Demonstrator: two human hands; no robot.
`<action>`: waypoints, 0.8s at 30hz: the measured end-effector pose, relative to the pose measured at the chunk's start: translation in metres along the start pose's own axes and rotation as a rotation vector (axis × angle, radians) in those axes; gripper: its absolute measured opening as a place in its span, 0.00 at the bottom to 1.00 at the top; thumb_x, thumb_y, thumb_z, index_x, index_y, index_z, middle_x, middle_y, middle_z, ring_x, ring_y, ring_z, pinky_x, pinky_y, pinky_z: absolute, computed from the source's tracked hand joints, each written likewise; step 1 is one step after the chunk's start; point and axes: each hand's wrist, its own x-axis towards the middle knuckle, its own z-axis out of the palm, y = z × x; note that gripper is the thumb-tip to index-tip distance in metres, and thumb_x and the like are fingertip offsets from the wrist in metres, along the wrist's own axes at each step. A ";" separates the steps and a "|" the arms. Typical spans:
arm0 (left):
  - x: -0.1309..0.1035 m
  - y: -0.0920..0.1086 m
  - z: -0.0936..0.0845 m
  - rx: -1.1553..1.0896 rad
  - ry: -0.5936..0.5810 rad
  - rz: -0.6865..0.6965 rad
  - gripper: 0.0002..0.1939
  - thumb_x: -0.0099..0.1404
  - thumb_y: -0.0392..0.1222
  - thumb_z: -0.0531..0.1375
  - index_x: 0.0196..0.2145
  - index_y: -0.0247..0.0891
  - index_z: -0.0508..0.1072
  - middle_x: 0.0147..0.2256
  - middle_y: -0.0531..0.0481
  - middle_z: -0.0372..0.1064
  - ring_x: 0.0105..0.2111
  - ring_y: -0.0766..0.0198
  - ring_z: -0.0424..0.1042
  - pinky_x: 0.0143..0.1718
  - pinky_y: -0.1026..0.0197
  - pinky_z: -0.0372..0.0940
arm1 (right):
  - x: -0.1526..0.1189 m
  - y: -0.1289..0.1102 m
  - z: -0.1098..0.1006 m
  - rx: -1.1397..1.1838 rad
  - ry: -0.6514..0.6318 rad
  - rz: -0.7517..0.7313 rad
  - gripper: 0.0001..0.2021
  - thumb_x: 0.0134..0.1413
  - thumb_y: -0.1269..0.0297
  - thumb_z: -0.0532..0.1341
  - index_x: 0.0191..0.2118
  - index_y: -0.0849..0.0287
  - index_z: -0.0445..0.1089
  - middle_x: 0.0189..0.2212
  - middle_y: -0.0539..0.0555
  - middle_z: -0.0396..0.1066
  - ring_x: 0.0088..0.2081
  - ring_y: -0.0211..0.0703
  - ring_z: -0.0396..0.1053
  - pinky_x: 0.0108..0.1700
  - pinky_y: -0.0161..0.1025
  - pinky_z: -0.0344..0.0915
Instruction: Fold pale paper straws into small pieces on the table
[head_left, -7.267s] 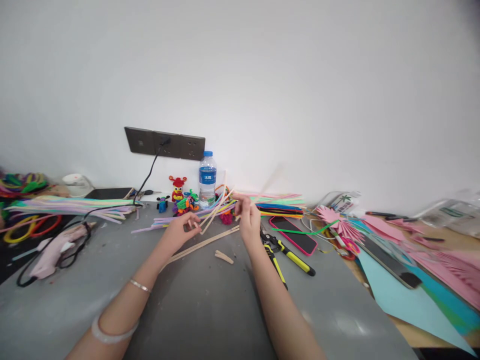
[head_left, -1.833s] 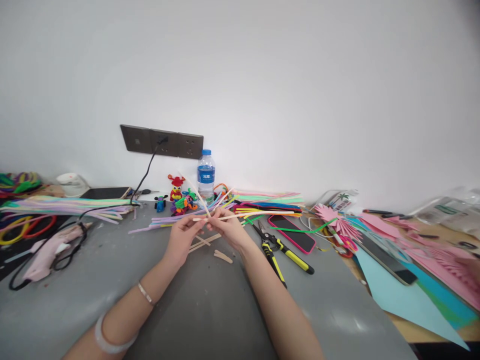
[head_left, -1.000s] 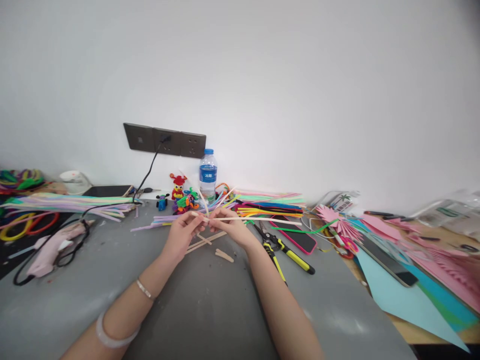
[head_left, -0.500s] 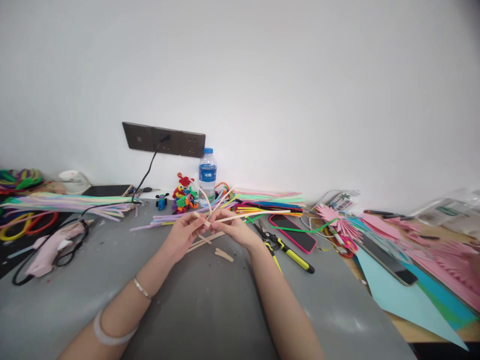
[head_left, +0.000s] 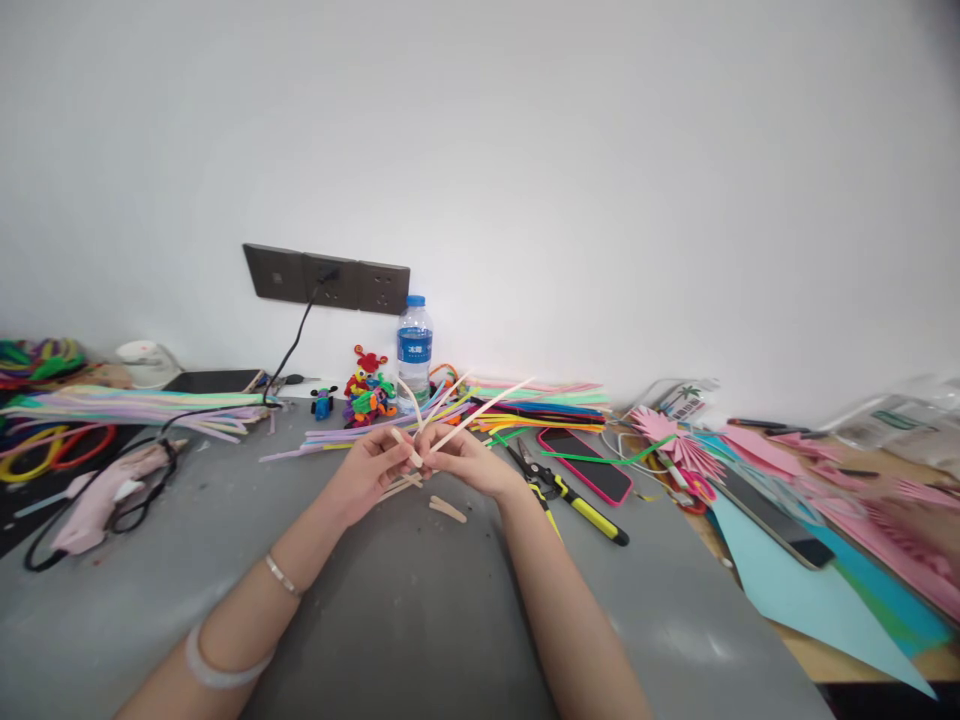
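My left hand (head_left: 371, 468) and my right hand (head_left: 461, 458) meet over the middle of the grey table, fingertips pinched close together. Between them are cream pipe cleaners (head_left: 484, 412), whose long ends stick up and away from my fingers. A short folded cream end shows at my left fingertips. Both hands are closed on these strands; the exact joint is hidden by the fingers. Just below my right hand lies a short folded cream pipe cleaner piece (head_left: 448, 509). More cream strands (head_left: 403, 487) rest on the table under my hands.
Yellow-and-black pliers (head_left: 577, 505) and a pink-cased phone (head_left: 589, 467) lie to the right. Behind stand a water bottle (head_left: 415, 345) and colourful pipe cleaner figures (head_left: 367, 390). A pink glue gun (head_left: 109, 500) with its cord lies left; coloured paper (head_left: 810, 590) covers the right side.
The long cream strand by my right hand has swung from nearly level to slanting upward. My fingers have shifted slightly around the joined strands; the arms stay almost in place.
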 end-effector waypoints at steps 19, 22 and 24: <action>-0.006 -0.001 0.005 -0.094 -0.116 -0.112 0.23 0.48 0.46 0.72 0.38 0.39 0.67 0.24 0.54 0.72 0.24 0.63 0.73 0.28 0.63 0.67 | -0.001 0.002 0.005 0.092 -0.119 0.089 0.15 0.52 0.55 0.66 0.34 0.60 0.63 0.22 0.51 0.75 0.23 0.40 0.75 0.25 0.33 0.69; -0.006 -0.001 0.008 -0.080 -0.162 -0.105 0.19 0.53 0.47 0.70 0.34 0.38 0.66 0.21 0.54 0.70 0.20 0.64 0.70 0.23 0.64 0.66 | 0.002 0.004 0.006 0.109 -0.082 0.034 0.15 0.50 0.56 0.67 0.32 0.62 0.65 0.26 0.54 0.77 0.27 0.41 0.76 0.29 0.35 0.71; -0.006 -0.001 0.010 -0.094 -0.159 -0.091 0.18 0.53 0.47 0.70 0.34 0.39 0.65 0.19 0.55 0.69 0.17 0.66 0.68 0.20 0.65 0.64 | 0.003 0.006 0.006 0.124 -0.068 0.001 0.14 0.48 0.58 0.68 0.32 0.62 0.67 0.27 0.54 0.76 0.28 0.42 0.76 0.32 0.37 0.72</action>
